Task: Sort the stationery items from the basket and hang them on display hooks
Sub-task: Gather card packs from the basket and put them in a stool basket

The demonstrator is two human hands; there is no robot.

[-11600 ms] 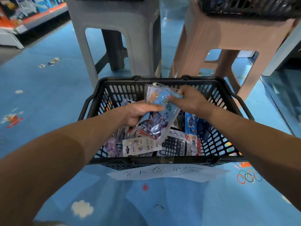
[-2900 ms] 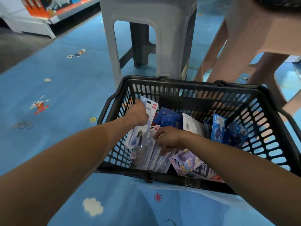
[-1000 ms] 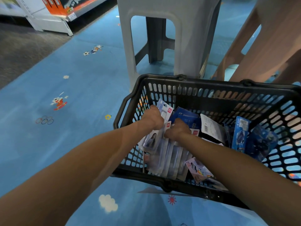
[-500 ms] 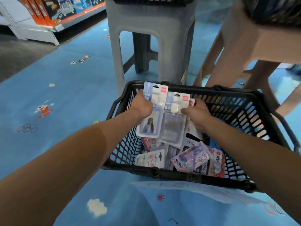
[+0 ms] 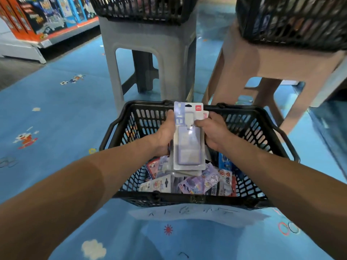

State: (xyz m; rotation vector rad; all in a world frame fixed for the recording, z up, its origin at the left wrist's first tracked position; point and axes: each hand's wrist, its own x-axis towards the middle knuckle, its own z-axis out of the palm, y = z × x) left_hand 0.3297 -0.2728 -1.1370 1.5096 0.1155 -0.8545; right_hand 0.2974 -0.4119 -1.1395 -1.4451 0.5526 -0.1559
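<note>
Badge-holder packs (image 5: pixel 188 145), stacked with a red-logo card in front, are held upright between both hands over the black basket (image 5: pixel 112 132). The left hand (image 5: pixel 165 136) grips the stack's left edge. The right hand (image 5: pixel 212 132) clasps the right edge, thumb on the front card. Below the fingers, loose stationery packs (image 5: pixel 195 184) lie in the basket. Beyond the fingertips stand a grey stool (image 5: pixel 150 53) and a brown stool (image 5: pixel 262 61), each bearing another basket.
</note>
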